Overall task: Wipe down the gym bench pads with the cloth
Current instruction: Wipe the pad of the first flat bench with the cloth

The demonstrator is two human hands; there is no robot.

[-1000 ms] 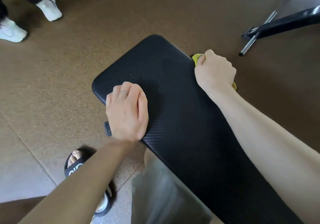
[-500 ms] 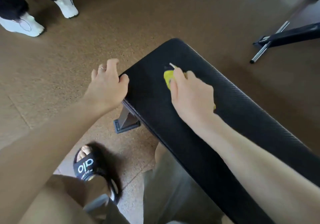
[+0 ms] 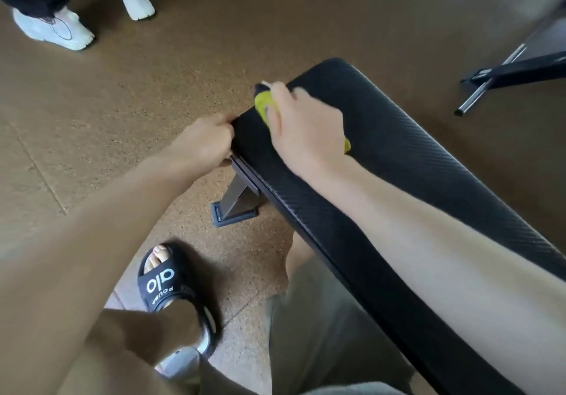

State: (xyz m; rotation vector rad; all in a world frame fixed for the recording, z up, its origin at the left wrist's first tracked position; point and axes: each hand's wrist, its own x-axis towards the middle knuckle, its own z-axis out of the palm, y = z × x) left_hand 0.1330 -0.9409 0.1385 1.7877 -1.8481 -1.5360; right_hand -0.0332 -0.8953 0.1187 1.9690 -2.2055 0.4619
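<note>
Our right hand (image 3: 306, 131) has swept the yellow cloth (image 3: 264, 104) across from the far edge to the near corner of the bench pad (image 3: 413, 156), pressing it there. Our left hand (image 3: 205, 143) has left the top and now clenches the pad's edge, steadying it for edge wiping.

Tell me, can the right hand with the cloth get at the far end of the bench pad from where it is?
Probably yes. The right hand presses the yellow cloth on the bench pad near its left edge, and the far end shows bare, with nothing in between.
</note>
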